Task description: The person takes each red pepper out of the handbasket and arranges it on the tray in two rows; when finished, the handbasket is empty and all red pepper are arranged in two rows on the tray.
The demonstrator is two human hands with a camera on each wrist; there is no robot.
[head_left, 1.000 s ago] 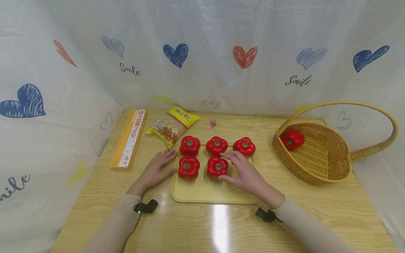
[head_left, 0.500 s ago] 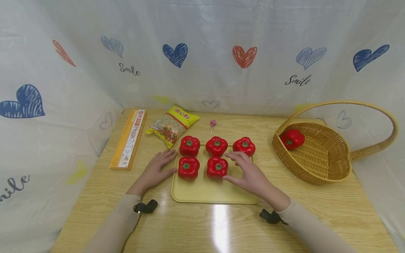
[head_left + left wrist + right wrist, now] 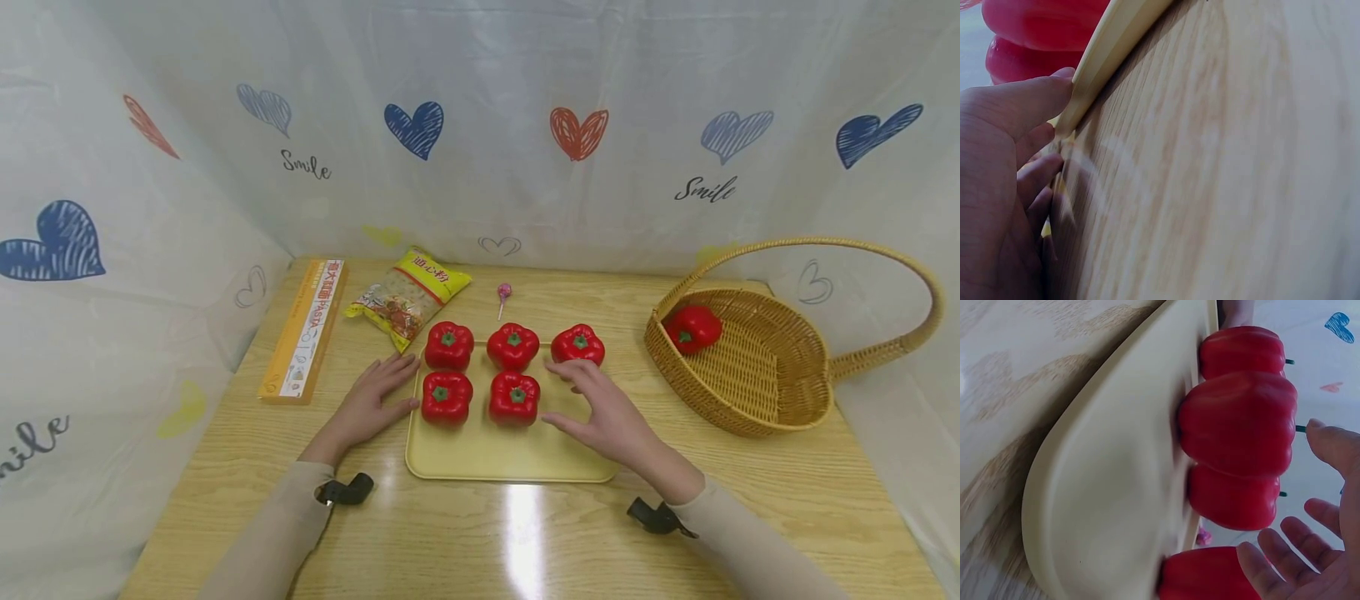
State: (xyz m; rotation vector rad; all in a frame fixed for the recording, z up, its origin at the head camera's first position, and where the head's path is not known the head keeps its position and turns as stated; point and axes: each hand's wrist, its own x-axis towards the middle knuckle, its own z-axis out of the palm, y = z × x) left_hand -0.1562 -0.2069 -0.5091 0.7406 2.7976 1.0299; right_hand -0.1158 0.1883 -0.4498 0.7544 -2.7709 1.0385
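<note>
On a yellow tray (image 3: 480, 458) stand several red bell peppers with green stems, three across the back and two in front. My left hand (image 3: 369, 406) lies at the tray's left edge, thumb touching the rim, beside the front left pepper (image 3: 447, 399). In the left wrist view, the thumb (image 3: 1041, 100) meets the tray rim. Over the right part of the tray is my right hand (image 3: 609, 414), fingers spread and holding nothing. It is nearest the front middle pepper (image 3: 514, 399), with a small gap between, and partly overlaps the back right pepper (image 3: 578, 342).
A wicker basket (image 3: 693, 396) with a tall handle stands at the right, one red bell pepper (image 3: 694, 328) inside. Behind the tray are a yellow food packet (image 3: 408, 296) and a pink lollipop (image 3: 504, 292). An orange pasta box (image 3: 304, 331) lies at the left.
My right hand has drawn away to the right from the front middle pepper, leaving it on the tray. The left hand has stayed at the tray's edge.
</note>
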